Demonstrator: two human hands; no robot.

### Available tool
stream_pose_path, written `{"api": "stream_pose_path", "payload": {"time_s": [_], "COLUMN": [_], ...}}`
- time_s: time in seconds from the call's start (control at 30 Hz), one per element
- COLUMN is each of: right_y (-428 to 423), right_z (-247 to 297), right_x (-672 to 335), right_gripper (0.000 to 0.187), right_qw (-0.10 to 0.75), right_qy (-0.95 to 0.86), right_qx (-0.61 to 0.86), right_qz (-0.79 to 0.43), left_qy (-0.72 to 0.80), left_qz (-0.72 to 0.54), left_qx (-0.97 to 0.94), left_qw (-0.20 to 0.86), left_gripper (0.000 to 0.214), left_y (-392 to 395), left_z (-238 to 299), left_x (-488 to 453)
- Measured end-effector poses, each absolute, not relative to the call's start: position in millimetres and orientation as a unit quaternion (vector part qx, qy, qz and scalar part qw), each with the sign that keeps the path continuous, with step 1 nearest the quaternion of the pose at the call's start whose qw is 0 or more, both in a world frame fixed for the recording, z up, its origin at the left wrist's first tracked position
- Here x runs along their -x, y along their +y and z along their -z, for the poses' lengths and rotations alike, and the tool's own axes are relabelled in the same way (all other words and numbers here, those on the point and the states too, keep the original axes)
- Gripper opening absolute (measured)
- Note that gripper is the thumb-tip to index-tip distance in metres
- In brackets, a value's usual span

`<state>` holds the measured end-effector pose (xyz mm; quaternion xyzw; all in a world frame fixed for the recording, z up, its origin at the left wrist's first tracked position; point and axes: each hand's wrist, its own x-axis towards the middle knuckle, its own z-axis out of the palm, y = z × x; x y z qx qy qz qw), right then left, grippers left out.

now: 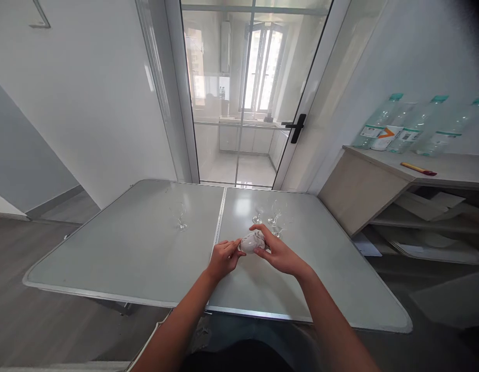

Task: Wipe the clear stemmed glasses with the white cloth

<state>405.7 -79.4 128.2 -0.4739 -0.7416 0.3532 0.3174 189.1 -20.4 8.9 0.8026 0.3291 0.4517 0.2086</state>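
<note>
Whitish item, poss. glass, btwn L hand (pinching L end) & R hand (curled round R side); arms fwd.

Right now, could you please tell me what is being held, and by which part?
A whitish rounded object: the left hand grips its left end, the right hand its right side.

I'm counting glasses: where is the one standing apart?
In the head view, the lone stemmed glass stands left of the seam on the table, farther away than the left hand.
</note>
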Motion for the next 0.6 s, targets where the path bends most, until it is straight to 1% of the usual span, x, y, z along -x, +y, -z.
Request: {"api": "stream_pose_path", "payload": {"time_s": [0.1,0.2,0.27,0.3,0.33,0.37,0.43,0.5,0.57,0.6], "right_y": [-86.4,-92.7,-94.5,-94.3,-93.5,-91.9,-87.1,-81.0,-75.4,-73.3], "right_z": [-134.0,-137.1,-135.6,-133.8,-131.4,-128.5,-121.9,-115.2,-110.1,-108.5], "right_x": [-414.2,-426.5,-431.7,-432.3,-431.4,-429.1,-421.4,-412.1,-403.4,-399.9], "right_gripper": [0.048,0.050,0.049,0.048,0.048,0.049,0.050,0.050,0.047,0.046], "right_qw": [0.278,0.225,0.210,0.217,0.237,0.265,0.330,0.395,0.445,0.463], "right_qy": [-0.790,-0.840,-0.855,-0.849,-0.831,-0.805,-0.732,-0.631,-0.523,-0.482], "right_qx": [0.446,0.398,0.375,0.380,0.398,0.424,0.479,0.528,0.560,0.571], "right_qz": [-0.315,-0.291,-0.291,-0.298,-0.307,-0.318,-0.355,-0.409,-0.463,-0.477], "left_qy": [0.324,0.265,0.233,0.232,0.238,0.245,0.253,0.249,0.248,0.252], "left_qz": [-0.447,-0.359,-0.318,-0.324,-0.348,-0.380,-0.442,-0.468,-0.470,-0.471], "left_qx": [-0.769,-0.760,-0.769,-0.778,-0.792,-0.808,-0.834,-0.846,-0.847,-0.845], "left_qw": [0.323,0.472,0.503,0.485,0.442,0.378,0.212,0.059,-0.022,-0.030], "left_gripper": [0.038,0.052,0.057,0.056,0.052,0.047,0.035,0.030,0.032,0.033], "left_y": [-23.6,-25.7,-25.5,-24.9,-24.2,-23.3,-21.6,-20.6,-20.7,-21.1], "left_z": [-18.7,-29.8,-32.5,-31.7,-29.7,-26.6,-18.9,-12.1,-8.4,-7.9], "left_x": [-185.9,-181.8,-181.7,-182.8,-184.7,-187.0,-192.0,-195.7,-197.7,-198.4]}}
